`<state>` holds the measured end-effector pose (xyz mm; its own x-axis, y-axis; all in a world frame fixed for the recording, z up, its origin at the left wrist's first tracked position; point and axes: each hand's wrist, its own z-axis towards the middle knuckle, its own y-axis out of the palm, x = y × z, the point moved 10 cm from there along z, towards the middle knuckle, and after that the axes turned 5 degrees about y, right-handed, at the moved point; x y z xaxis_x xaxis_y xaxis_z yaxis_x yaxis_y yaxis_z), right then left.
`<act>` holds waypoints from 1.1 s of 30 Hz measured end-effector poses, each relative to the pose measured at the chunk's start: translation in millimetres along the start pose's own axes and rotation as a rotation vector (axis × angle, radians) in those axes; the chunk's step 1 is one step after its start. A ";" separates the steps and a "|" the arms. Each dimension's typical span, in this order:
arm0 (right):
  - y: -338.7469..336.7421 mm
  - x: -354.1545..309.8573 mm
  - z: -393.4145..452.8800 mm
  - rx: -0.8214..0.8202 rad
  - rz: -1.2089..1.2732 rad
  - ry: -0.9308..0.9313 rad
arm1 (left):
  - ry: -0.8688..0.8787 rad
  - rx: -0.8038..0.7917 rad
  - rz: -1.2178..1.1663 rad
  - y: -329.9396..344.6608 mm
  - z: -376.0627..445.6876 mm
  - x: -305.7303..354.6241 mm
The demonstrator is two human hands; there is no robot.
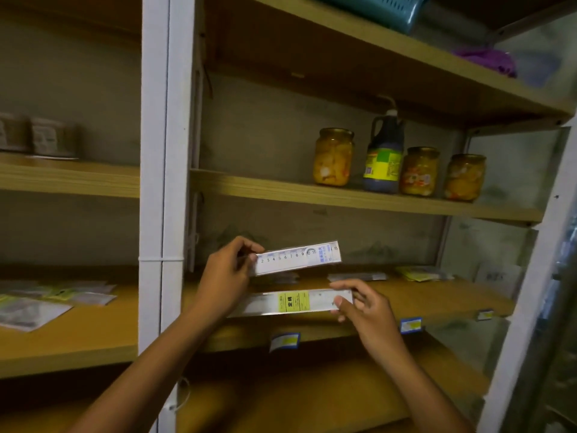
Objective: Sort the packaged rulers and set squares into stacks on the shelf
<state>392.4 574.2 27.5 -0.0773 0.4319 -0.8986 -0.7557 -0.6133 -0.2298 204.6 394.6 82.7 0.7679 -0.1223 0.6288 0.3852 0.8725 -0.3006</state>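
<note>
mid-sort, looked like: person had one packaged ruler per hand, above the front of the wooden shelf [406, 303]. right hand [370, 310], nearest, at 5 o'clock of frame centre, pinched the right end of the yellow-label ruler [293, 303], thumb under, fingers [345, 289] curled over the top edge; ruler ran out toward 9 o'clock, roughly level, just over the shelf board; contact unclear. left hand [226, 273] at 6 o'clock, higher, gripped the left end of the white scale ruler [296, 259], fingers wrapped round it, free end tilted up toward 3 o'clock. further back on the same shelf, small flat packs [357, 277] at 3 o'clock, more packs [421, 272] beyond; which were set squares, couldn't tell. next move probably needed matching each ruler to a like stack and laying it flat, edges aligned. jars [333, 157] sat on the shelf above.
</note>
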 end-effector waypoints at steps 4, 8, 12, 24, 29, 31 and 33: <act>-7.2 26.1 34.3 -0.032 -0.015 0.017 | -0.072 -0.009 0.058 17.9 15.4 -28.3; -15.0 53.2 70.3 -0.065 -0.011 0.043 | -0.150 0.021 0.062 36.0 29.7 -51.9; -19.4 71.5 104.5 -0.174 -0.008 0.039 | -0.160 0.108 0.093 52.7 39.0 -55.0; -6.6 111.4 180.4 -0.310 0.110 0.073 | -0.225 0.300 0.221 38.7 42.5 -67.0; 33.1 110.4 200.9 -0.358 0.079 0.058 | -0.230 0.385 0.360 3.4 43.0 -74.9; 48.3 106.0 208.6 -0.373 0.063 0.031 | -0.238 0.393 0.418 -8.8 46.4 -78.1; 64.2 101.4 215.8 -0.391 0.049 -0.003 | -0.253 0.397 0.465 -19.9 49.9 -83.6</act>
<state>195.7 721.4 2.4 -0.1090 0.3975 -0.9111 -0.4465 -0.8385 -0.3124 107.2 411.1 71.9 0.6457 0.3824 0.6609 -0.2130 0.9214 -0.3250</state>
